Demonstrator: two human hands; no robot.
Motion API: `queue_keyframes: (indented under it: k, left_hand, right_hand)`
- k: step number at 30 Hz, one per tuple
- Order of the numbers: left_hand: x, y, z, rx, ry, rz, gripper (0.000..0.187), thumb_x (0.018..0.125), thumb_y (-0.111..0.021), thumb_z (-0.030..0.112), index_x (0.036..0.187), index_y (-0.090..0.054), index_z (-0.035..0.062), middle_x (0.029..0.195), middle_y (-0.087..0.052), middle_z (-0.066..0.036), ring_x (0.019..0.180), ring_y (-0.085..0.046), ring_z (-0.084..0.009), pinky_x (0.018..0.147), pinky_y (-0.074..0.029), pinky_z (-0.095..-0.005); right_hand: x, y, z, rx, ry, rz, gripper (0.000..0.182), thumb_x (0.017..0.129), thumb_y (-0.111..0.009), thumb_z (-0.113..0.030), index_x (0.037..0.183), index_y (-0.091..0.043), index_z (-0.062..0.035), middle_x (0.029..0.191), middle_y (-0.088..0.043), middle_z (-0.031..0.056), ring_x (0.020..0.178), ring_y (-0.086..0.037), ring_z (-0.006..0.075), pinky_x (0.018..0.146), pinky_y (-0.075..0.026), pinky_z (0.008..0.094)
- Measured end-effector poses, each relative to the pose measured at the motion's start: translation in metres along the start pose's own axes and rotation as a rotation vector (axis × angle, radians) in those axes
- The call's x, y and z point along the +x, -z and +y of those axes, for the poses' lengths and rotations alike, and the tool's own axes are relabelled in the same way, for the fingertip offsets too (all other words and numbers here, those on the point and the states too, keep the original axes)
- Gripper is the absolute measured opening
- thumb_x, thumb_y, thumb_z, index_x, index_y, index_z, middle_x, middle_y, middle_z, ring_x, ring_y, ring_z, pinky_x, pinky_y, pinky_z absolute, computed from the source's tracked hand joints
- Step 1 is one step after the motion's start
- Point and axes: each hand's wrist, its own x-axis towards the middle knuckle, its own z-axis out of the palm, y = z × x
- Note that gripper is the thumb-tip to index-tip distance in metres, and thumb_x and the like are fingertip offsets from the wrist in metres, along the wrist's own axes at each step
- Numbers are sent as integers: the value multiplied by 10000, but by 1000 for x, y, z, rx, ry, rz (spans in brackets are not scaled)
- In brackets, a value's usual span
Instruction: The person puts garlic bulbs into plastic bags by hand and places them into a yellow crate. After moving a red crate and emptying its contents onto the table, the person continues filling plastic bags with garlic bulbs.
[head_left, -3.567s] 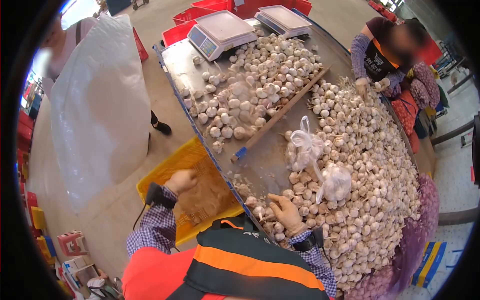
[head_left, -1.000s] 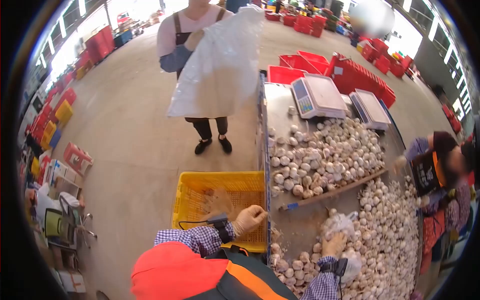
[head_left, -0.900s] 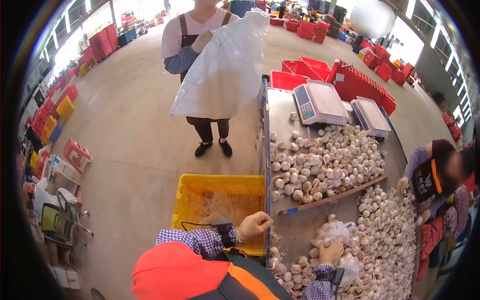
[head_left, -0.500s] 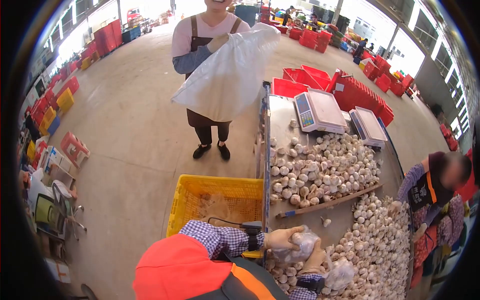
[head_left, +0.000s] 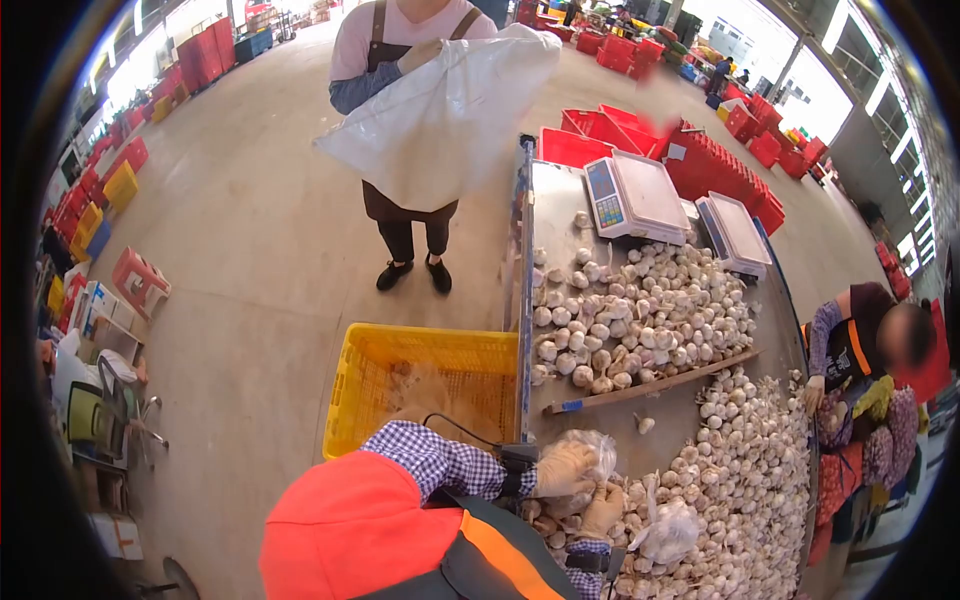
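My gloved left hand (head_left: 564,470) grips a clear plastic bag (head_left: 600,445) above the near part of the metal table. My gloved right hand (head_left: 603,509) pinches the same bag from its right side. What the bag contains is mostly hidden by my hands. Just right of my right hand lies a second clear plastic bag (head_left: 669,532), bulging, on top of a spread of loose garlic bulbs (head_left: 745,480). A single garlic bulb (head_left: 644,424) sits apart on bare metal, near a wooden strip (head_left: 655,387).
More garlic (head_left: 620,340) lies beyond the strip, before two scales (head_left: 650,195) (head_left: 735,230). A yellow crate (head_left: 345,400) stands left of the table. One person holds up a white sack (head_left: 440,120); another person (head_left: 860,335) is at the right. Red crates (head_left: 575,148) stand behind.
Both hands have shifted on the plastic bag, the left now nearer its top. The person opposite lowers the white sack slightly. The person at the right has moved a hand towards the table edge.
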Motion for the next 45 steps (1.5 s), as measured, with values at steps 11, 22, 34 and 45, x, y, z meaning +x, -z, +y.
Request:
queue_keyframes:
  k: [11, 22, 34, 45]
  left_hand:
    - [8, 15, 19, 150, -136, -371, 232, 764, -658, 305, 863, -715, 104, 880, -653, -146, 887, -607, -333, 791, -470, -477]
    - [10, 0, 33, 212, -190, -223, 207, 741, -647, 315, 793, -663, 116, 779, -664, -86, 804, -629, -295, 805, -446, -455]
    - [81, 36, -30, 329, -35, -130, 84, 811, -535, 125, 847, -586, 69, 817, -646, -179, 807, -641, -381, 674, -509, -466]
    - [68, 39, -44, 333, 143, -165, 111, 799, -583, 124, 886, -548, 66, 810, -628, -181, 828, -623, -388, 710, -501, -457]
  right_hand:
    - [-2, -22, -35, 159, -87, 194, 210, 951, -509, -184, 882, -563, 7, 817, -578, 141, 776, -549, 237, 720, -466, 371]
    - [-4, -17, -20, 134, -37, 358, 275, 983, -467, -271, 968, -572, -17, 890, -608, 278, 840, -569, 470, 714, -458, 479]
    - [-38, -6, -21, 484, -149, 113, 215, 905, -662, -227, 947, -624, -20, 786, -634, 51, 744, -579, 114, 660, -482, 283]
    - [-26, 32, 14, 306, -367, 559, 248, 933, -594, -192, 877, -599, 50, 741, -585, 40, 643, -502, 119, 591, -444, 281]
